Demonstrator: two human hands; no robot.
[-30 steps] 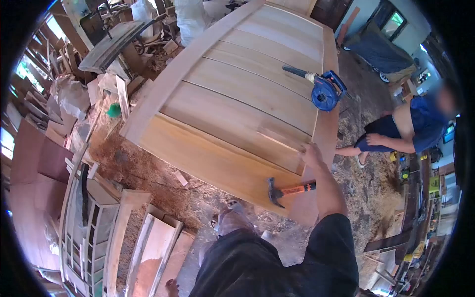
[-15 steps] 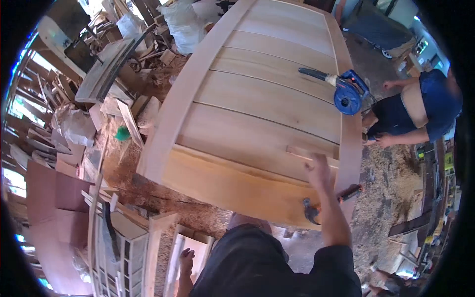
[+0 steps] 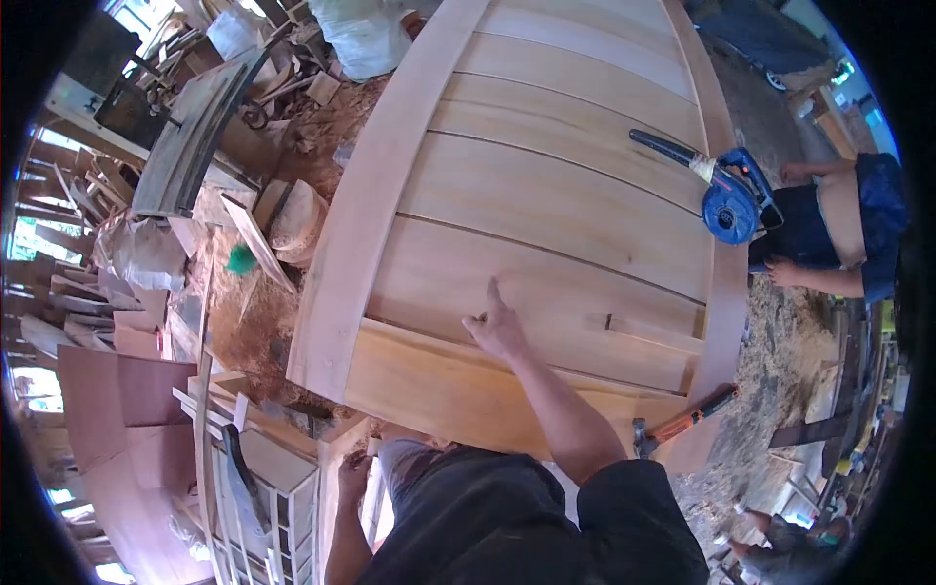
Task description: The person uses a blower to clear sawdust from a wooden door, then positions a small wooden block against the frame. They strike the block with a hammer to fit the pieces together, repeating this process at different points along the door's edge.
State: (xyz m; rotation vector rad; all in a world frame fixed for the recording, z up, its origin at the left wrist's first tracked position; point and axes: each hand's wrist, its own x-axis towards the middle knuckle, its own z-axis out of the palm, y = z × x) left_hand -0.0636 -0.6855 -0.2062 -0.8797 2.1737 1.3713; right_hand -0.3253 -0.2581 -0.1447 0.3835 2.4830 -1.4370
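Observation:
My right hand (image 3: 497, 327) is over the lower part of a large wooden panel (image 3: 546, 234), index finger stretched out and holding nothing. Low at the left, beside my leg, hangs my left hand (image 3: 355, 476); its fingers are too small and shaded to read. A short wood strip (image 3: 653, 333) lies on the panel's lower right. At the near right corner rests a hammer (image 3: 682, 421) with an orange and black handle. The blue blower (image 3: 729, 203) sits on the panel's right edge, its black nozzle pointing left.
A person (image 3: 829, 229) in dark blue stands at the right, beside the panel. Another person (image 3: 780, 546) is low at the far right. Wooden frames (image 3: 278, 468) and a brown sheet (image 3: 127, 439) stand at the left, with wood scraps and a white sack (image 3: 361, 39) behind.
My right hand has let go of the wood strip and moved left across the panel. The view has shifted, and my left hand now shows a little higher.

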